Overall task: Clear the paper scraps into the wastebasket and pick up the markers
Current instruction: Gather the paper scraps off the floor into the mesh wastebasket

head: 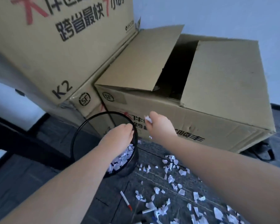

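Note:
A black mesh wastebasket (81,135) stands on the dark floor, partly filled with white paper scraps (120,160). My left hand (118,135) grips its right rim. Just right of the rim, my right hand (160,125) is closed on a small bunch of paper scraps (148,119), and one bit (150,137) hangs in the air below it. Many loose scraps (171,178) litter the floor to the lower right. A white marker with a red cap (126,200) lies on the floor, with a black-capped marker (145,211) and other markers near the bottom edge.
Two large cardboard boxes stand right behind the basket: a tall one (55,46) at left and a lower one (200,88) with open flaps at right. A dark bag strap (263,152) lies past the right box. A white wall panel (10,104) is at left.

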Demonstrator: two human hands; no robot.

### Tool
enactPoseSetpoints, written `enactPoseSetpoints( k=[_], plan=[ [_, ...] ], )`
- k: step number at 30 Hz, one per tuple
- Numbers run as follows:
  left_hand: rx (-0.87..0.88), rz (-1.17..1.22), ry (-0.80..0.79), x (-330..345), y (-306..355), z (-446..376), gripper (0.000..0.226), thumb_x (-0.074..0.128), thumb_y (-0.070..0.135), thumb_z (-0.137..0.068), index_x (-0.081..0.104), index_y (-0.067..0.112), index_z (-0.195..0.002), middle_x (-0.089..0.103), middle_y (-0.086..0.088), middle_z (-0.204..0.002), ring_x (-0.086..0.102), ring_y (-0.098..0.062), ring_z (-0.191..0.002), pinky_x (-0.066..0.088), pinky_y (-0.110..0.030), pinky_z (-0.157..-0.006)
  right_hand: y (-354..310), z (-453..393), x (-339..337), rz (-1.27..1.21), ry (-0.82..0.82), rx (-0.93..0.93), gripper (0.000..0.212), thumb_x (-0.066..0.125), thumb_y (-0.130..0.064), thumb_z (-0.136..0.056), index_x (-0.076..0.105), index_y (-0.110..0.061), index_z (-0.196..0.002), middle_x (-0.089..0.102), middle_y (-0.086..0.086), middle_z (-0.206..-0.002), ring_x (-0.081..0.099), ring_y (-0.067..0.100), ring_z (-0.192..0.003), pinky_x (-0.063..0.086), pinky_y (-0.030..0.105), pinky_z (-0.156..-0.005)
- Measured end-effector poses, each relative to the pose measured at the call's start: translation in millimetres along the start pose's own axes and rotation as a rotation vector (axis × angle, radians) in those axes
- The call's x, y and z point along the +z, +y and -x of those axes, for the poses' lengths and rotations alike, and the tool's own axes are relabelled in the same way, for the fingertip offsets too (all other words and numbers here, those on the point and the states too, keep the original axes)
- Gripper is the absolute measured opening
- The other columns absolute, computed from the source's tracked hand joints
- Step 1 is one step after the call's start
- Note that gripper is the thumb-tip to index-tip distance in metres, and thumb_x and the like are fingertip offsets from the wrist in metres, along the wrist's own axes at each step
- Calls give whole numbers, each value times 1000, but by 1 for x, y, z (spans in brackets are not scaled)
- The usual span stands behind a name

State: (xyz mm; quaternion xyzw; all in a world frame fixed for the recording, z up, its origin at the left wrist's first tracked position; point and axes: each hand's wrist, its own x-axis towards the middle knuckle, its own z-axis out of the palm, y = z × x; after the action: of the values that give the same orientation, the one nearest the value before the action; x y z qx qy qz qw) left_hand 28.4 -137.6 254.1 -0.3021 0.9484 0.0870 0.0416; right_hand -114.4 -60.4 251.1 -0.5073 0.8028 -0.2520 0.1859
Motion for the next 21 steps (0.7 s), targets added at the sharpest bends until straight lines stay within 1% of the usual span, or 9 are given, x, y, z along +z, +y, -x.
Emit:
enactPoseSetpoints(
  k=[5, 9, 12, 14, 15, 16, 18, 19, 21],
  plan=[
    [-118, 91, 76, 9, -48, 24, 24, 38, 23, -98, 35, 12, -77, 42, -5, -74, 55, -31, -74, 39, -39, -63, -55, -20, 38, -61, -33, -49, 34, 43, -25, -97, 28, -14, -68, 33, -2, -59, 40, 27, -64, 28, 31, -56],
    [-208, 155, 123, 30, -73, 34, 22, 41, 23, -97, 36, 12, -78, 41, -4, -76, 54, -30, -74, 37, -37, -62, -77, -35, 78, -50, -35, -107, 41, 44, -25, -96, 21, -19, -62, 34, -1, -59, 41, 28, -63, 26, 32, -55],
    [-268, 251, 144, 47, -83, 42, 19, 45, 20, -95, 40, 9, -81, 43, -8, -84, 52, -31, -77, 41, -41, -65, -81, -40, 103, -52, -29, -113, 30, 47, -27, -94, 31, -15, -72, 43, 6, -81, 40, 28, -68, 28, 33, -57],
    [-283, 259, 102, 58, -88, 45, 18, 47, 21, -94, 47, 3, -94, 47, -13, -99, 53, -33, -87, 44, -43, -71, -80, -41, 115, -42, -64, -99, 22, 49, -31, -93, 40, -12, -87, 46, 9, -101, 45, 30, -77, 32, 33, -61],
    [-299, 245, 60, 62, -91, 46, 27, 47, 25, -93, 47, 2, -107, 47, -14, -111, 53, -33, -97, 46, -44, -76, -78, -42, 120, -25, -97, -100, 23, 50, -34, -92, 44, -12, -96, 46, 9, -109, 48, 31, -87, 36, 34, -66],
    [-330, 221, 2, 65, -93, 46, 40, 45, 32, -94, 43, 4, -122, 42, -14, -127, 48, -32, -111, 46, -45, -83, -76, -43, 123, 6, -137, -109, 29, 50, -38, -91, 47, -14, -107, 45, 7, -118, 48, 30, -100, 39, 37, -74],
    [-406, 155, -139, 69, -96, 47, 63, 37, 50, -93, 21, 16, -143, 14, -3, -154, 22, -27, -139, 36, -50, -103, -69, -43, 124, 80, -206, -144, 46, 48, -46, -91, 43, -21, -129, 37, 5, -138, 39, 27, -123, 36, 43, -96],
    [-428, 128, -196, 70, -96, 47, 69, 32, 57, -91, 12, 21, -147, 1, 3, -157, 7, -23, -144, 25, -52, -111, -66, -42, 123, 102, -221, -174, 52, 46, -49, -91, 38, -24, -136, 30, 3, -146, 32, 25, -132, 30, 44, -104],
    [-437, 94, -270, 67, -95, 49, 75, 24, 66, -88, -1, 28, -148, -14, 8, -157, -10, -18, -145, 7, -54, -116, -58, -39, 119, 146, -236, -255, 57, 43, -51, -92, 29, -28, -142, 18, 1, -155, 17, 19, -141, 17, 43, -113]
  ],
)
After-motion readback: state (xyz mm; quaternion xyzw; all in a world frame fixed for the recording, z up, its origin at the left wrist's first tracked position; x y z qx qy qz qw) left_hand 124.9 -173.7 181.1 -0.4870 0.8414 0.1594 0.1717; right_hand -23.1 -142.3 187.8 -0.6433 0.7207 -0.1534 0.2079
